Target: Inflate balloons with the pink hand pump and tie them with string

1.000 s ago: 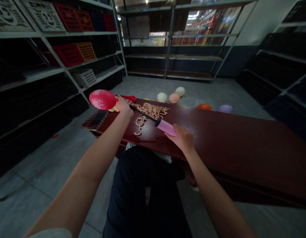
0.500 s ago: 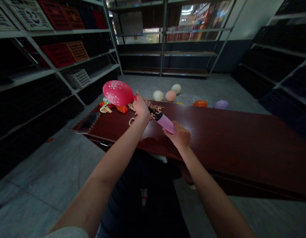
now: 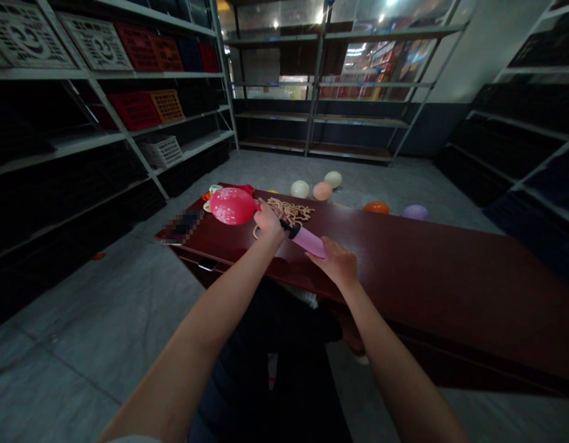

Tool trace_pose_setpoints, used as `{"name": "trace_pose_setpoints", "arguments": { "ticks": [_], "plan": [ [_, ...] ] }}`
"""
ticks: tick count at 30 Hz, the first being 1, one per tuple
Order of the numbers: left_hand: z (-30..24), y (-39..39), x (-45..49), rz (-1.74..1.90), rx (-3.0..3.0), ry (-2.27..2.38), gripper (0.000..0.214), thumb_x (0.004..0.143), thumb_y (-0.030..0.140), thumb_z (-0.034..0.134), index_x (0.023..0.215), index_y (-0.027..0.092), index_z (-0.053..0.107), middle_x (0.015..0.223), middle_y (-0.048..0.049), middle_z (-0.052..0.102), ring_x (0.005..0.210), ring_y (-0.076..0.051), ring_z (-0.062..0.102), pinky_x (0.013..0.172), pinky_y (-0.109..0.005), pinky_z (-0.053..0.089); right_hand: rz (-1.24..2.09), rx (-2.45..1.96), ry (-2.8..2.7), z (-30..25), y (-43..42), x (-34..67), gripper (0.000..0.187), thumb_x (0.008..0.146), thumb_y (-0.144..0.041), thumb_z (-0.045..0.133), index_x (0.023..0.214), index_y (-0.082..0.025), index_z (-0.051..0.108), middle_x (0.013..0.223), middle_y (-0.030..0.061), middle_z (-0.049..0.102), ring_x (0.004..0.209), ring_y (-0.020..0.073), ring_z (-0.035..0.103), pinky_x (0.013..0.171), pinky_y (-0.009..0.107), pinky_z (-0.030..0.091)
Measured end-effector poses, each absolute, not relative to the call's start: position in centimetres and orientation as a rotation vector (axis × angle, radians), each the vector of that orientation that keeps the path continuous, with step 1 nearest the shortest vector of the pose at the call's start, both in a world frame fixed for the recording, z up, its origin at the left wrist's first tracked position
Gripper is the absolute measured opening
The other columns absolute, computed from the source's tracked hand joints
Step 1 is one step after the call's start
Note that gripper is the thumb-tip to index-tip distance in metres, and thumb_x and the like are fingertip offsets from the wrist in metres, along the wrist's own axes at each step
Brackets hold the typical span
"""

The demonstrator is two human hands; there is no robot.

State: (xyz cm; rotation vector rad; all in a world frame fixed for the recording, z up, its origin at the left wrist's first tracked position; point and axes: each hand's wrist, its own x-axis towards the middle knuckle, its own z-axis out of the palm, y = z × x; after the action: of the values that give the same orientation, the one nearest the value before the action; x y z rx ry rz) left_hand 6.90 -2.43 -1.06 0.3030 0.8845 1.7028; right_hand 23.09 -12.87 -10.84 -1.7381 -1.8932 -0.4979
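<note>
My left hand (image 3: 268,220) is closed around the neck of a pink balloon (image 3: 232,206) with a white print. The balloon is partly inflated and points left over the table. Out of the same hand, on its right side, comes the black end of a hand pump (image 3: 309,241) with a lilac barrel; the nozzle itself is hidden by my fingers. My right hand (image 3: 336,263) grips the barrel's near end. Behind my left hand lies a heap of beige, uninflated long balloons (image 3: 291,211). Several limp coloured balloons (image 3: 214,191) are partly covered by the pink one.
The dark red table (image 3: 404,271) carries a blurred-out phone-like object (image 3: 183,226) at its left end. Beyond its far edge, several inflated balloons (image 3: 322,191) show near the floor. Shelving with crates (image 3: 167,106) stands left; more racks (image 3: 358,120) stand at the back and right.
The view has tipped upward. My left hand and the pink balloon have dropped closer to the table, and the balloon looks somewhat smaller. Both hands keep their holds.
</note>
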Motion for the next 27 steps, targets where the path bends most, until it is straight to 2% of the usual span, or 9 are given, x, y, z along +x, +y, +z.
{"name": "trace_pose_setpoints", "arguments": {
  "ticks": [14,20,27],
  "plan": [
    [2.0,0.7,-1.8,1.818,0.235,0.896,0.047,0.107,0.031,0.044,0.063,0.022,0.031,0.048,0.0082,0.029,0.035,-0.006,0.029,0.038,-0.021,0.025,-0.558,-1.621,-1.951,-10.7,-13.0,23.0,0.042,0.092,-0.056,0.064,0.107,-0.018,0.071,0.086,0.0067,0.076,0.072,0.0188,0.068,0.061,0.029,0.033],
    [2.8,1.6,0.4,1.865,0.325,0.813,0.050,0.109,0.038,0.043,0.064,0.022,0.030,0.048,0.0073,0.028,0.036,-0.007,0.029,0.038,-0.021,0.026,-0.521,-1.638,-1.838,-11.0,-12.4,23.5,0.042,0.090,-0.056,0.068,0.106,-0.018,0.071,0.088,0.0081,0.077,0.073,0.0206,0.070,0.062,0.029,0.036],
    [3.4,0.9,5.5,1.823,0.393,0.751,0.054,0.106,0.048,0.051,0.064,0.022,0.031,0.049,0.0068,0.026,0.036,-0.006,0.028,0.037,-0.021,0.025,-0.455,-1.735,-1.735,-11.0,-12.1,23.9,0.042,0.090,-0.055,0.068,0.109,-0.017,0.070,0.089,0.0081,0.078,0.075,0.0220,0.071,0.062,0.030,0.035]
  ]
}}
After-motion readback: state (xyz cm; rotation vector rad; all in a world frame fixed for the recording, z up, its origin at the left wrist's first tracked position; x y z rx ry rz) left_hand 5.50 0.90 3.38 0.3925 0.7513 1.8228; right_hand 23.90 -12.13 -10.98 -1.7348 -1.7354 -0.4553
